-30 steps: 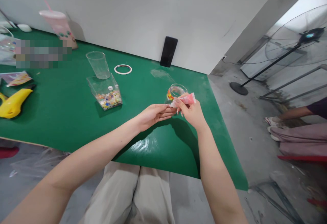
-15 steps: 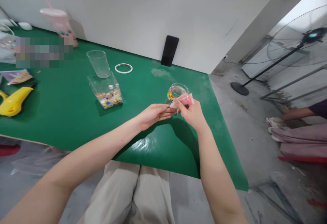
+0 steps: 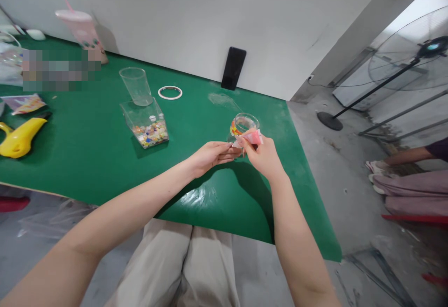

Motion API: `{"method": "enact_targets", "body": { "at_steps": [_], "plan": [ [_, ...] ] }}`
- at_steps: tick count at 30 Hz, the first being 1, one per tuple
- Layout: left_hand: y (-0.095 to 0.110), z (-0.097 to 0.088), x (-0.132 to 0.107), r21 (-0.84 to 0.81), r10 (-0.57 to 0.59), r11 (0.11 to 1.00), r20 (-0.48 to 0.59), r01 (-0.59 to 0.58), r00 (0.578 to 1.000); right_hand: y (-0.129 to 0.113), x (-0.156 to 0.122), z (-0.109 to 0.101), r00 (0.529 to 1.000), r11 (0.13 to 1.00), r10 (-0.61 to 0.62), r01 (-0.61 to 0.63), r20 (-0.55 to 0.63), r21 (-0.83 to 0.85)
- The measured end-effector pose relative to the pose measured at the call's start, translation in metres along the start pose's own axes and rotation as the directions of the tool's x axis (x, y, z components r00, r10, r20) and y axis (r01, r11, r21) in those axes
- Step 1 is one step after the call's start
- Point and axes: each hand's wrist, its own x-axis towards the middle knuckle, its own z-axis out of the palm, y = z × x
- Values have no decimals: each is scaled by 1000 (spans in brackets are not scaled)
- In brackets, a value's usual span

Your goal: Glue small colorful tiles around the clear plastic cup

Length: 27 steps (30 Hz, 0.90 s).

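A small pink and white squeeze tube (image 3: 255, 136) is held in my right hand (image 3: 265, 156), its fingers wrapped round it and its narrow end tilted toward my left hand. My left hand (image 3: 212, 156) is closed, thumb pressed to the fingers. A tiny thing may sit at those fingertips, too small to name. Just beyond both hands stands a clear round glass (image 3: 252, 119) with orange, yellow and red pieces on its side. My fingers partly hide its lower part. Left of the hands, a clear angular container (image 3: 151, 134) holds many colourful beads.
Behind the beads stands a clear plastic cup (image 3: 136, 87), with a white ring (image 3: 170, 93) beside it. A black phone (image 3: 234, 68) leans on the wall. A yellow tool (image 3: 21, 138) and a pink cup (image 3: 82, 31) are at left. The green table (image 3: 301, 195) ends at right, near a fan.
The tube has shifted slightly in my right hand, its pink end a little further left. My left hand keeps its pose. The rest of the table is unchanged.
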Motion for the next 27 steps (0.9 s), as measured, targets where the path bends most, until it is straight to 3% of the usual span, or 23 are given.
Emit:
{"method": "enact_targets", "body": {
  "at_steps": [27],
  "plan": [
    [1,0,0,18,6,1000,-14,-5,1000,-6,-2,-3,999,996,-26,28,23,-90]
  ]
}}
